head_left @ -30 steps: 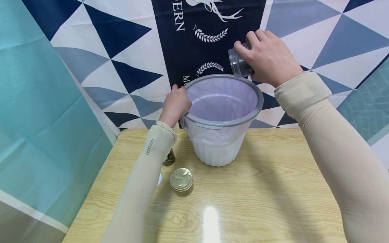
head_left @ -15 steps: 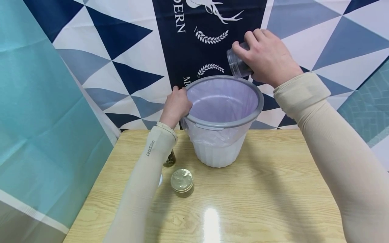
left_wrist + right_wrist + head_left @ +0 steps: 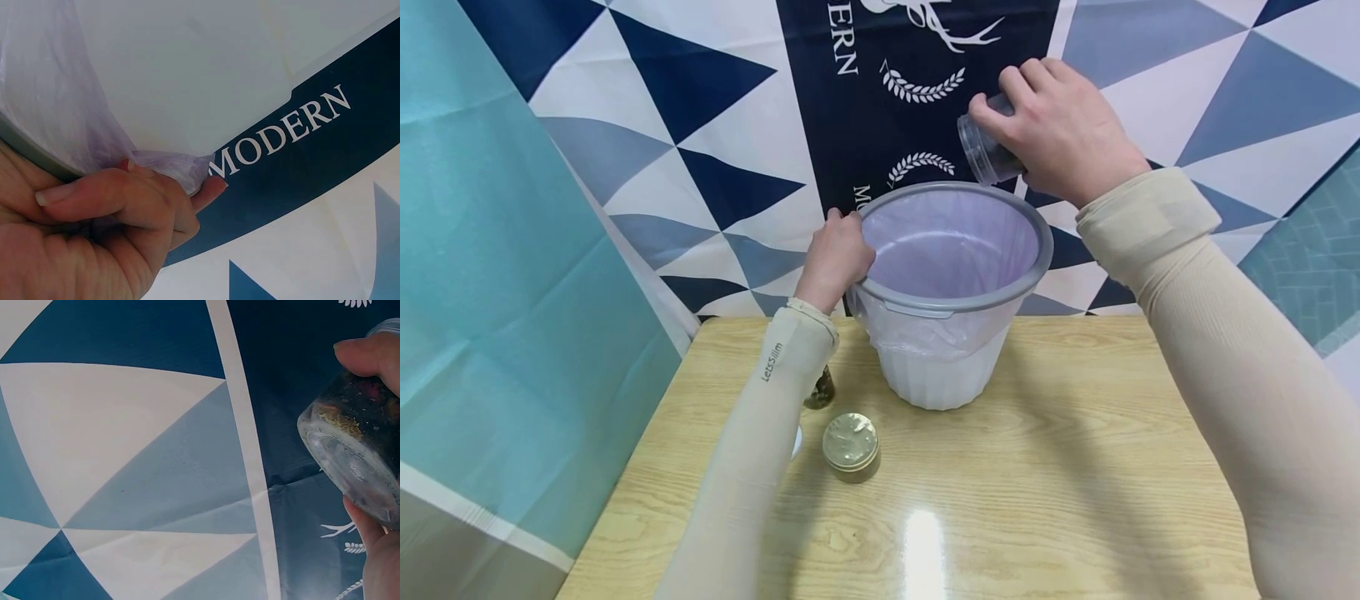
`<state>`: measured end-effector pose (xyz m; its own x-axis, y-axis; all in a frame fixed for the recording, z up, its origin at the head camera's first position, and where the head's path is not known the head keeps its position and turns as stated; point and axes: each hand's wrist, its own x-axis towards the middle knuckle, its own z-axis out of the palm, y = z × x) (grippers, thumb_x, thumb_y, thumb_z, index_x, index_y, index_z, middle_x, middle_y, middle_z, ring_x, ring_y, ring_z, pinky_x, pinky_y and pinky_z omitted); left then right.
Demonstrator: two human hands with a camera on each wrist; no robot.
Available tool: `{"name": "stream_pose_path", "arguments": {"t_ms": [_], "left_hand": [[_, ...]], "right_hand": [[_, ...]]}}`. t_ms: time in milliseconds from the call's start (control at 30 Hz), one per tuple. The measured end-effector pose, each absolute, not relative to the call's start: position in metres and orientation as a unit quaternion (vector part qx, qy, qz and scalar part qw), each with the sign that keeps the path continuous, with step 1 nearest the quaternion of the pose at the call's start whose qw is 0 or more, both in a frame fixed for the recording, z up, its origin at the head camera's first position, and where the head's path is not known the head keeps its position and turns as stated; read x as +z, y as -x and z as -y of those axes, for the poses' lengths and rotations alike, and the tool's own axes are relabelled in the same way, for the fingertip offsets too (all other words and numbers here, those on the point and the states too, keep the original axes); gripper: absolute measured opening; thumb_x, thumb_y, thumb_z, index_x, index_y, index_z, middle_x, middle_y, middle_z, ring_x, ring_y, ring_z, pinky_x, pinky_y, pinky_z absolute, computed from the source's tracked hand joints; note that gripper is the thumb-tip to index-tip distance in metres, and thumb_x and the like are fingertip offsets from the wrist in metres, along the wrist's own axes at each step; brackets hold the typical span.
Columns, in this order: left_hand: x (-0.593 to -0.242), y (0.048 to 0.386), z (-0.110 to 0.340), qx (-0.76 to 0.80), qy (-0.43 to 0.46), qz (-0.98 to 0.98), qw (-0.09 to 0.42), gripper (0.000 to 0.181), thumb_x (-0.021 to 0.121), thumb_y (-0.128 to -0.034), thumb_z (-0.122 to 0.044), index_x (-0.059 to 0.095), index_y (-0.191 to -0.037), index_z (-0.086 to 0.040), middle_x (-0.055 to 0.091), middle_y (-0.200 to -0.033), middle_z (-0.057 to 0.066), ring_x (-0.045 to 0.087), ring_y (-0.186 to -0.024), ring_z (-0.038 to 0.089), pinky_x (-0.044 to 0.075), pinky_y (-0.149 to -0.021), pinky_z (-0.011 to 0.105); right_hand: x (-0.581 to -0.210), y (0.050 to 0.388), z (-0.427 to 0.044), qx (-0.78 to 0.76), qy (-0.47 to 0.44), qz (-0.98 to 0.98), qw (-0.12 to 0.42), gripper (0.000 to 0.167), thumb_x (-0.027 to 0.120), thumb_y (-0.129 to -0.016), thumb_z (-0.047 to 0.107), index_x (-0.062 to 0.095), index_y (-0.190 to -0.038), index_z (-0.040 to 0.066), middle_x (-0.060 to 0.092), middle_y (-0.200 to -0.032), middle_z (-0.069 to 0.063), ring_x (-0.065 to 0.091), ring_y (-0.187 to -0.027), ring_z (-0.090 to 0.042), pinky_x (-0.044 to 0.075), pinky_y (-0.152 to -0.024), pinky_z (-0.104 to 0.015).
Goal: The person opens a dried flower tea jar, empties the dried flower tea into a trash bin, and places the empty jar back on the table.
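Note:
A white trash can (image 3: 942,371) with a grey rim and a thin purple liner bag (image 3: 955,242) stands at the table's back edge. My left hand (image 3: 837,260) grips its rim at the left; in the left wrist view the fingers (image 3: 147,203) curl over rim and bag. Above the can's back right rim, my right hand (image 3: 1063,133) holds a clear plastic jar (image 3: 987,150), tilted with its mouth down to the left. Yellowish and dark bits show inside the jar (image 3: 344,422) near its base in the right wrist view.
On the wooden table (image 3: 1037,500), a tin-like jar with a gold lid (image 3: 851,443) stands in front of the can. A small dark-filled jar (image 3: 822,390) and a white round edge (image 3: 797,442) are partly hidden by my left arm. A patterned curtain (image 3: 722,108) hangs behind.
My right hand and the tilted jar have risen slightly above the trash can's rim. The left hand keeps its grip in the same place.

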<state>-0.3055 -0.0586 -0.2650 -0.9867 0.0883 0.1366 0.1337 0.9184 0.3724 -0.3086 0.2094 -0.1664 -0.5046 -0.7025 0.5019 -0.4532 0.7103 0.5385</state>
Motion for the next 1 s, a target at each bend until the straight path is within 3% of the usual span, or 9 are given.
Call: {"name": "stream_pose_path", "arguments": {"t_ms": [367,767,1000], "left_hand": [[-0.2650,0.3059,0.0585,-0.200,0.058,0.976,0.057,0.050,0.055,-0.0986,-0.012,0.052,-0.147,0.001,0.051,-0.137,0.022,0.063,-0.103,0.037,0.058,-0.096,0.050],[-0.2661,0.3052,0.0592,-0.196,0.063,0.977,0.063,0.049,0.055,-0.0988,-0.012,0.052,-0.146,0.001,0.052,-0.135,0.022,0.064,-0.102,0.037,0.058,-0.095,0.050],[-0.2658,0.3049,0.0581,-0.193,0.060,0.977,0.064,0.050,0.054,-0.0989,-0.011,0.052,-0.147,0.001,0.051,-0.137,0.023,0.064,-0.105,0.038,0.057,-0.098,0.050]], "right_hand": [[-0.1644,0.3073,-0.2078,-0.197,-0.334,0.850,0.357,0.063,0.077,-0.078,-0.005,0.052,-0.135,0.005,0.054,-0.115,-0.031,0.052,-0.107,-0.049,0.047,-0.105,-0.058],[-0.1639,0.3066,-0.2094,-0.206,-0.335,0.845,0.362,0.075,0.085,-0.069,-0.006,0.052,-0.136,0.008,0.055,-0.116,-0.030,0.052,-0.112,-0.048,0.045,-0.110,-0.056],[-0.1643,0.3069,-0.2127,-0.195,-0.340,0.844,0.367,0.073,0.084,-0.070,-0.005,0.052,-0.134,0.007,0.055,-0.113,-0.030,0.053,-0.109,-0.048,0.046,-0.107,-0.057]]}}
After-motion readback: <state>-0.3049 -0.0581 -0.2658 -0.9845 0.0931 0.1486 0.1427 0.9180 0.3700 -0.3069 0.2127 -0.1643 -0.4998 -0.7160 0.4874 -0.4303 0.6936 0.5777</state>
